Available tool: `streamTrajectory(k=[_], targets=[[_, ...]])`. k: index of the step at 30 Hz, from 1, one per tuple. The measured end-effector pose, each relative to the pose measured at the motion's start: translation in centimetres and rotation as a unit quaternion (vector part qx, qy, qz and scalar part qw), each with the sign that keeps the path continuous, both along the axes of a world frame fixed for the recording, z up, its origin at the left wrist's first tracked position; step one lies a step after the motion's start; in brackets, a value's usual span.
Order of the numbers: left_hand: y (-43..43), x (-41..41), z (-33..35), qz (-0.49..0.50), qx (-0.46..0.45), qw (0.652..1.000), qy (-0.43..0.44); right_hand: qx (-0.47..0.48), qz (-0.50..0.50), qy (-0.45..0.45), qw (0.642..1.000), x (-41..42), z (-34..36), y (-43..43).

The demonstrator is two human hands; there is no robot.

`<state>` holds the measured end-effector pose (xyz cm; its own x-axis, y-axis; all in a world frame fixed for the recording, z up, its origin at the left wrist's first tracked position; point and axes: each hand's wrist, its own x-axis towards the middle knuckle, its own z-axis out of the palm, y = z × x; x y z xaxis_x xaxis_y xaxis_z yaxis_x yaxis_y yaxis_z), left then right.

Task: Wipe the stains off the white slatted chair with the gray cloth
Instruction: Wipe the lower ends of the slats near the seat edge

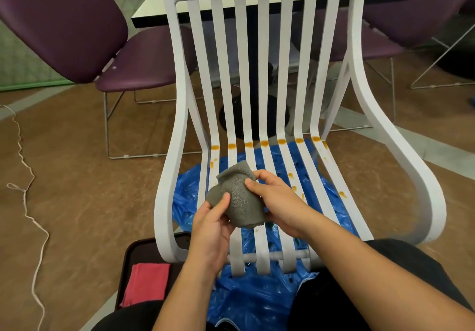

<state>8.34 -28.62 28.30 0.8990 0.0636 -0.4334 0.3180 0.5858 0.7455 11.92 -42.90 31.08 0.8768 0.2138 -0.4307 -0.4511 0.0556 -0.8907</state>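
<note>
L hand (210, 230) & R hand (277, 199) pinch gray cloth (239, 197) over white slatted chair (264, 73) seat, prob bunching a pad for stains (264, 142) at rear edge.

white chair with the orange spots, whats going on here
A person's left hand and right hand both grip a bunched gray cloth over the seat of the white slatted chair. Orange stains line the bend of the slats and dot the seat's right side, not yet wiped. A blue plastic sheet lies under the chair.
</note>
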Motion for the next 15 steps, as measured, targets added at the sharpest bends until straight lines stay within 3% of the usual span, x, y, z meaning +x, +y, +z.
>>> streamTrajectory(k=[6,15], targets=[[-0.4,-0.6,0.2,0.001,0.213,0.974,-0.071,-0.097,0.023,-0.042,0.994,-0.6,-0.5,0.5],[-0.6,-1.2,0.0,-0.091,0.348,0.92,-0.159,0.024,-0.019,0.061,0.998,-0.7,-2.2,1.4]])
